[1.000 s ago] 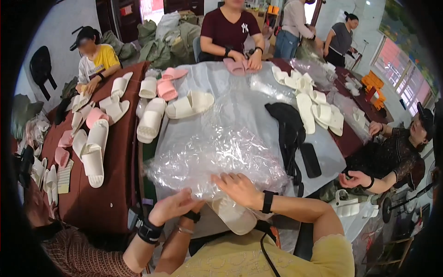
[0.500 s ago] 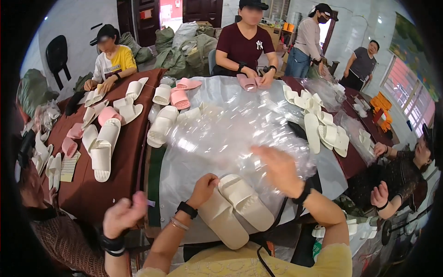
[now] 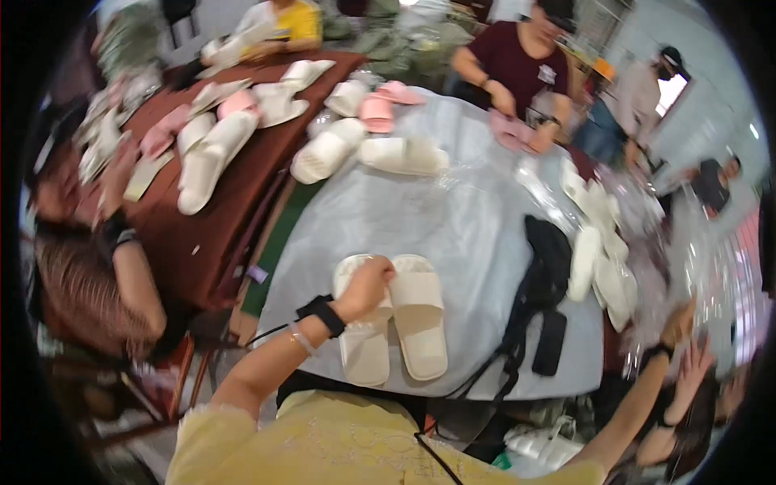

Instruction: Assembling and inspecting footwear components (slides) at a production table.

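A pair of cream slippers, a left slipper and a right slipper, lies side by side on the pale sheeted table with toes pointing away from me. My left hand is closed over the left slipper's strap, its fingertips between the two toes. What those fingers pinch, if anything, is hidden. Far out to the right, my right hand grips clear plastic film, which hangs above it in a blur. Beside that hand is a co-worker's raised hand.
Black straps and a black pouch lie on the table right of the pair. More slippers are at the far left edge and in a white pile at right. A brown-covered table stands left; co-workers sit around.
My right hand has swept the plastic film off the table to the right, uncovering black straps and a slipper. The slippers now lie straighter in view, my left hand still at them. The view has tilted.
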### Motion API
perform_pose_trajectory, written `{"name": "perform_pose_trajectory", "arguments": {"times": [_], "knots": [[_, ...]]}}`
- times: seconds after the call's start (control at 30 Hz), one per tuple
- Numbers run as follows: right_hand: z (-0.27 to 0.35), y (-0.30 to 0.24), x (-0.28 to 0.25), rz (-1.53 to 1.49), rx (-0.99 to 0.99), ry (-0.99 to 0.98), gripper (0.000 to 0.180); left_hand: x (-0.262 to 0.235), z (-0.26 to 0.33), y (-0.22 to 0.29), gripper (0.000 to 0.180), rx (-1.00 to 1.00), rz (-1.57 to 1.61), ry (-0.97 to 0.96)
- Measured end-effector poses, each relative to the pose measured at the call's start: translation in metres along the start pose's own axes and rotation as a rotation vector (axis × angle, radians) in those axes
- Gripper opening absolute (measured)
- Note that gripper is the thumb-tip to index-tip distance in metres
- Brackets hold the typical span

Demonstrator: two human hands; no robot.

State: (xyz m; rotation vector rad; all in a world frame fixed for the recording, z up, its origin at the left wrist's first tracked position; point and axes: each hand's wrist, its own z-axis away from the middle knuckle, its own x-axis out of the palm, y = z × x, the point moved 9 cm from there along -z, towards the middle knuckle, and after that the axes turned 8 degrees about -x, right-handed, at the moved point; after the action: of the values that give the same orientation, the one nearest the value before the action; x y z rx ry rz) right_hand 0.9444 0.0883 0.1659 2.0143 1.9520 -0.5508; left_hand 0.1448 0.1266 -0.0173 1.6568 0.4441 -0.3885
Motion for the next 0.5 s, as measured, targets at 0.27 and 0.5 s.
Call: {"name": "perform_pose_trajectory", "arguments": {"times": [0.27,0.5], "knots": [[-0.056,-0.092,0.2,-0.284,-0.199,-0.135,0.041,-0.001,0.037,-0.023,0.005,-0.095,-0.003,0.254],[-0.07,-0.055,0.235,-0.149,-0.259,-0.236,0.04,-0.003,0.036,-0.027,0.003,-0.159,0.129,0.188]]}}
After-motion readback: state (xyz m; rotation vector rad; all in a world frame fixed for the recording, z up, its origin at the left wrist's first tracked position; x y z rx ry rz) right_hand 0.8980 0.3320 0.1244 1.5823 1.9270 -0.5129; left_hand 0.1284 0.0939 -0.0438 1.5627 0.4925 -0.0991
